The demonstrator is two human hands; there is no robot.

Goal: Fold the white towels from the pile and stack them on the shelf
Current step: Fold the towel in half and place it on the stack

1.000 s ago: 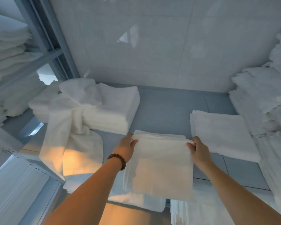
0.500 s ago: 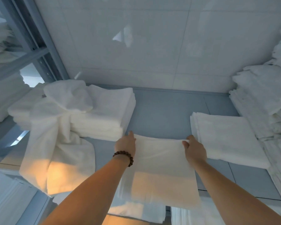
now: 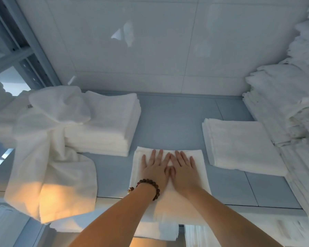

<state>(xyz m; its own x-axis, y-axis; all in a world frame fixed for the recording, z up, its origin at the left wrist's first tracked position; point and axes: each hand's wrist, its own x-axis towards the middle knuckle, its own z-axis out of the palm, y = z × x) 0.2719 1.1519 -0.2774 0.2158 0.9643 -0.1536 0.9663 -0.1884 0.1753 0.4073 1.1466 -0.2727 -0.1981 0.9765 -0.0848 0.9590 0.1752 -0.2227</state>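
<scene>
Moved from its edges, left hand point(image 3: 154, 171) and right hand point(image 3: 183, 172) press towel point(image 3: 198, 156), fingers straight

We wear a bracelet point(image 3: 147, 180) of round dark brown beads on our left wrist, a paler bead hanging from it; both forearms are bare.

Can't see the middle of the folded towel point(image 3: 168, 153) under the flat left hand point(image 3: 154, 169) and right hand point(image 3: 184, 171), nor its near edge behind the forearms point(image 3: 114, 220). Can't see the upper arms, cut by the bottom edge. Can't count the tall stack point(image 3: 284, 107) at right, cropped by the frame. Can't see the left part of the folded stack point(image 3: 107, 125) beneath the draped towel point(image 3: 50, 157). Can't read the small tag point(image 3: 29, 106). Can't make out the towels point(image 3: 150, 230) below the shelf point(image 3: 177, 120) lip, blurred and half hidden.
</scene>
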